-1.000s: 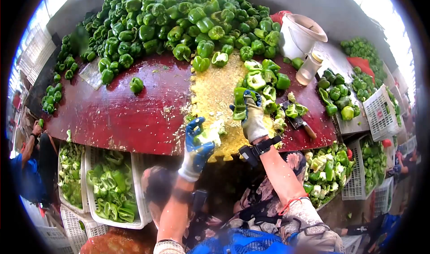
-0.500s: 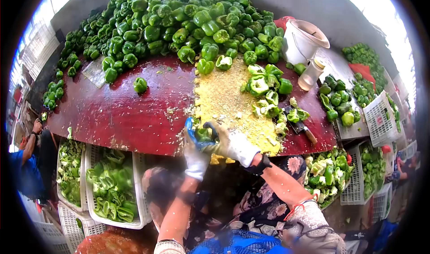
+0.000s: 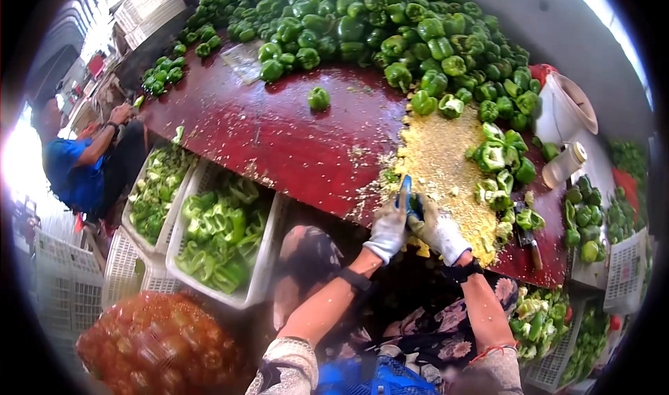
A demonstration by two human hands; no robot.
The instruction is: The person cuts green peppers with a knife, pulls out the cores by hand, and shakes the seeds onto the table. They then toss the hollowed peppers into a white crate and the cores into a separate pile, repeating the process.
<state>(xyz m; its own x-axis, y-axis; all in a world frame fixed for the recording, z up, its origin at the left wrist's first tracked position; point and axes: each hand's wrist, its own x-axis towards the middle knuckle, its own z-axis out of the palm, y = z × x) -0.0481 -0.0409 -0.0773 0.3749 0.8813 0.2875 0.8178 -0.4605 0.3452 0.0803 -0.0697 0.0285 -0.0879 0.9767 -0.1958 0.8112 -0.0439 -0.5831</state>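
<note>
Blue-white gloved left hand (image 3: 389,232), right hand (image 3: 440,233); black wristbands (image 3: 356,279)

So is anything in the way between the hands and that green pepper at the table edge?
Nothing visible is. The left hand and right hand are both closed on the pepper, right at the edge of the red table, beside the yellow mat.

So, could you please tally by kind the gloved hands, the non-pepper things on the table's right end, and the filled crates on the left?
Gloved hands: 2, left hand and right hand
White bucket: 1
Clear bottle: 1
Knife: 1
Filled crates: 2
Total: 7
</note>
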